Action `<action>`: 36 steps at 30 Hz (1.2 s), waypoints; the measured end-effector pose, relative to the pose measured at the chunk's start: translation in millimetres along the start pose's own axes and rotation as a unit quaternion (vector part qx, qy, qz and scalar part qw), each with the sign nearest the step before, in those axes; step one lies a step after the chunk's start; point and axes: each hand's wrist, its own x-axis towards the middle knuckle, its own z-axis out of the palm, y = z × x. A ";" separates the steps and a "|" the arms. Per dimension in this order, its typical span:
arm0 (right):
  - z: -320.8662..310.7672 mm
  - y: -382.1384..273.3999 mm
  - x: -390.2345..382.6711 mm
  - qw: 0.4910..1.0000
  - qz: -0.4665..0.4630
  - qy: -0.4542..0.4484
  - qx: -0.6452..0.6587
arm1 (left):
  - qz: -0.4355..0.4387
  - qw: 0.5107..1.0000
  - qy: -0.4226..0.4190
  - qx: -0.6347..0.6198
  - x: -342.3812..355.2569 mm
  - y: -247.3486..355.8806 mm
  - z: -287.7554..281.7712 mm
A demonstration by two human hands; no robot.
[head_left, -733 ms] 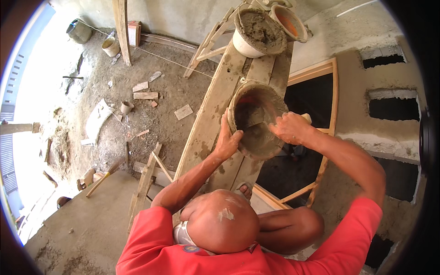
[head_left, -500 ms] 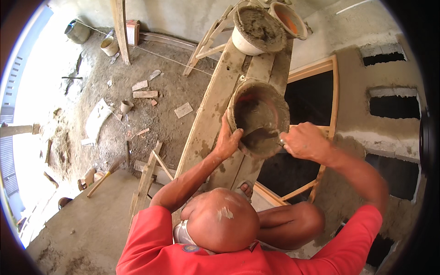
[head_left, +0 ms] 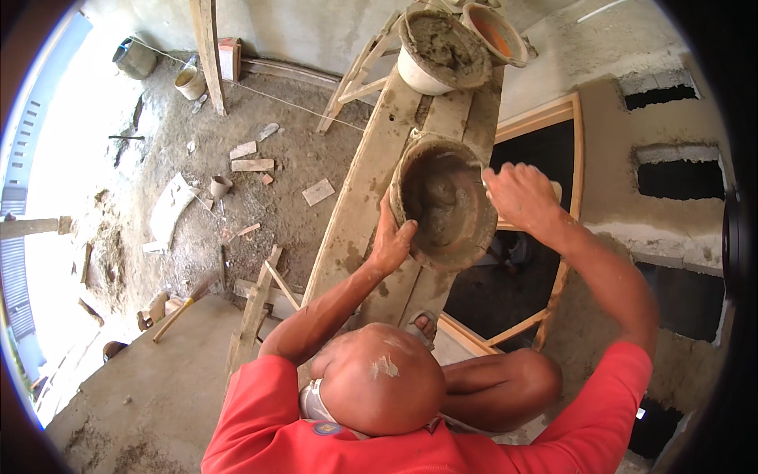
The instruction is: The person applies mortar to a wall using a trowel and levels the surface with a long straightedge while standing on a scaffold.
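Observation:
A mortar-caked bucket [head_left: 474, 227] rests tilted on a plank scaffold [head_left: 347, 229] in front of me, with wet grey mortar [head_left: 439, 197] inside. My left hand [head_left: 392, 243] is closed on its near left rim, thumb over the edge. At the bucket's right rim my right hand [head_left: 521, 194] is closed round a trowel [head_left: 557, 190]; its pale handle end shows behind the fist. The trowel's blade cannot be made out clearly against the mortar. My bent knee [head_left: 387, 375] is just below the bucket.
Farther along the planks stand a tub heaped with mortar [head_left: 416, 73] and an orange-lined bucket [head_left: 497, 33]. A wooden frame [head_left: 577, 150] with dark openings lies to the right, beside a wall with rough holes. Brick pieces [head_left: 318, 192] and rubble litter the ground below left.
My right hand has moved up and away along the bucket's right rim with the trowel. The dark blade no longer shows at the near side. My left hand keeps its hold.

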 end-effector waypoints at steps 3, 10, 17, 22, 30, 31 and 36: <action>37.8 -8.2 24.3 0.998 0.010 -0.044 -0.036 | 0.040 0.999 0.005 0.034 -2.2 3.5 13.2; 71.3 -18.1 41.0 0.971 -0.013 -0.237 -0.020 | 0.060 0.996 0.042 0.050 -12.8 1.2 29.2; 8.6 -8.3 67.4 0.824 0.101 -0.540 0.135 | 0.076 0.994 0.076 0.025 -9.9 -2.8 20.1; 68.9 9.1 33.6 0.742 0.142 -0.573 0.318 | 0.080 0.994 0.065 0.047 -9.4 -4.3 18.1; 87.2 -39.3 -24.3 0.490 0.312 -0.422 0.696 | 0.073 0.996 0.050 0.023 -10.2 -0.4 16.3; 83.6 -44.3 -23.9 0.482 0.324 -0.404 0.706 | 0.073 0.996 0.050 0.025 -9.7 -3.7 13.8; 58.8 -35.8 -37.4 0.642 0.291 -0.335 0.626 | 0.078 0.995 0.042 0.047 -9.3 -6.8 9.0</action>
